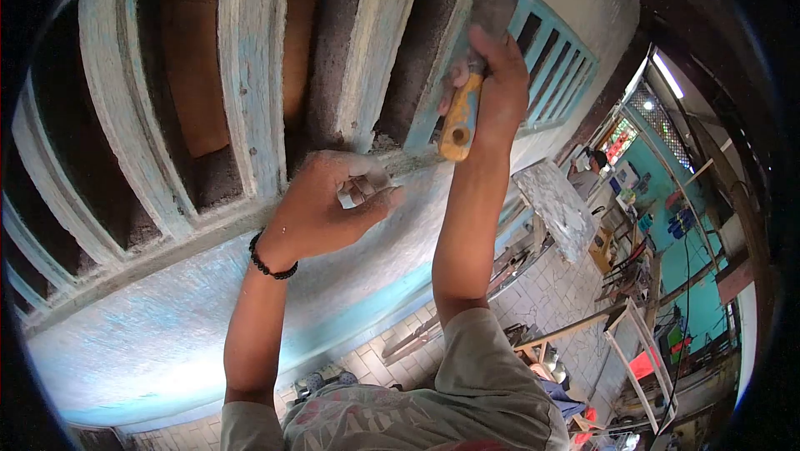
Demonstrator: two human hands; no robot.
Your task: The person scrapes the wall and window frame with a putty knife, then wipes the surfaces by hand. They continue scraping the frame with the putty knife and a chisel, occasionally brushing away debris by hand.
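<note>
My right hand (502,76) is closed round a paint scraper (461,122). The scraper's worn yellow handle points down, and its broad grey blade (493,8) is up by the slats on the right side. My left hand (321,205), with a dark beaded bracelet on the wrist, is at the bottom ledge (225,222) of the slatted frame. Its fingers are curled in toward the thumb, and whatever is in them cannot be made out. Weathered slats (242,76) in pale blue and cream, with flaking paint, stand above that hand.
Below the ledge runs a wall (167,326) in patchy white and blue. A tiled floor (533,309) lies beneath. To the right are a grey marbled panel (562,205), a wooden frame (642,359) and mixed clutter. Another person (586,172) is farther back.
</note>
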